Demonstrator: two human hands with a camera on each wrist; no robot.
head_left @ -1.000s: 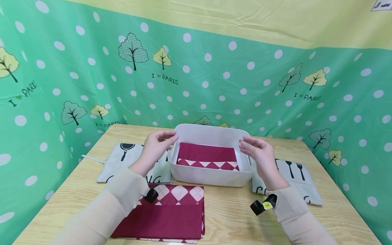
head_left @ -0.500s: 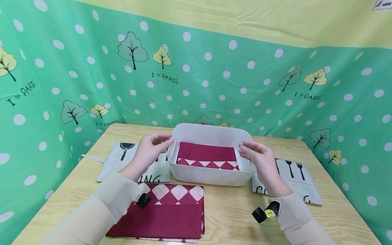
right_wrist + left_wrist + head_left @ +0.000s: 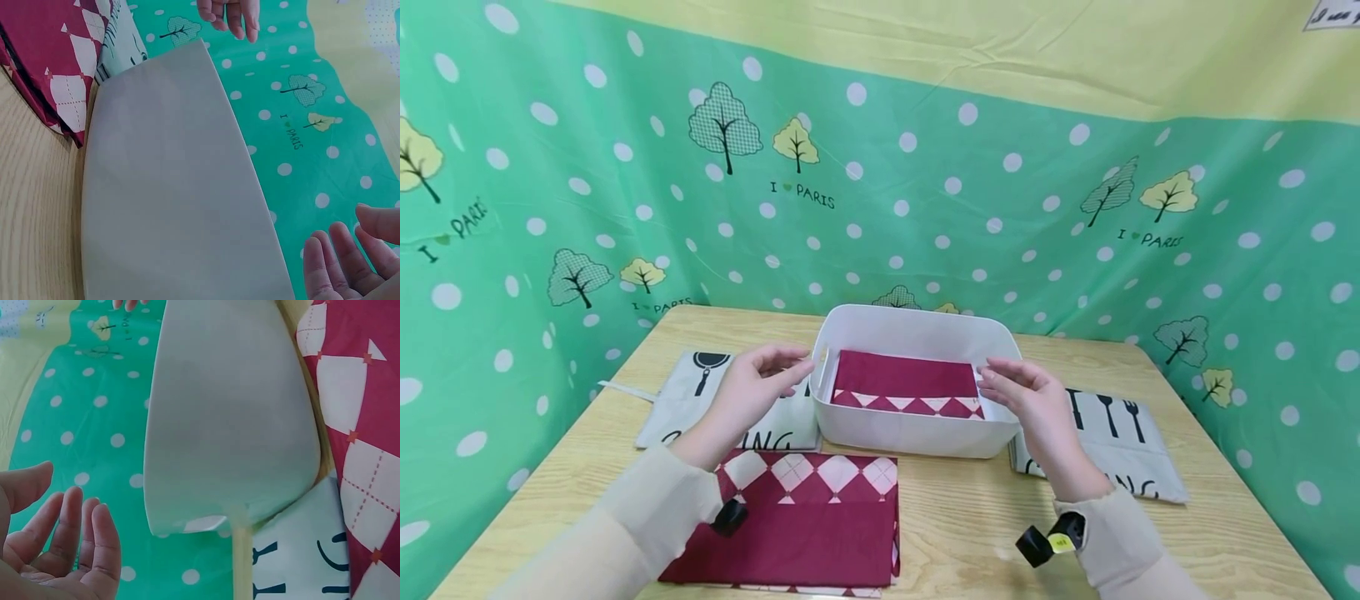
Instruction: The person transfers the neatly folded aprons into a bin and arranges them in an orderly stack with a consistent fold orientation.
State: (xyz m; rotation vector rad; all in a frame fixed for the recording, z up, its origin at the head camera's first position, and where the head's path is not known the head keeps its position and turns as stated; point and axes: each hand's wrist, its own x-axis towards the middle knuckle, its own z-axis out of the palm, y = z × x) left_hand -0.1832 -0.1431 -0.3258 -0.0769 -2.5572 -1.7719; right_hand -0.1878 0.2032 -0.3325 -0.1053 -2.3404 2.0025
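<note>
Your left hand (image 3: 752, 385) and right hand (image 3: 1026, 398) hovered loose and empty-fingered either side of the white bin (image 3: 914, 429). The bin sat between them, long axis running left-right, with neither hand clearly closer.

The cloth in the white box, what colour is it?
Dark red cloth with a white diamond border, best seen in the head view.

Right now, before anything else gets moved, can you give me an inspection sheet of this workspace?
Surface: light wooden table, flat.
Job's things: white plastic bin holding a folded maroon diamond-pattern cloth; a second folded maroon diamond-pattern cloth lies in front of it.
Clutter: two grey utensil-print cloths, one left, one right of the bin.
Hands: left hand and right hand beside the bin, empty, fingers relaxed.
Cables: nothing seen.
Surroundings: green polka-dot tree-print backdrop.
</note>
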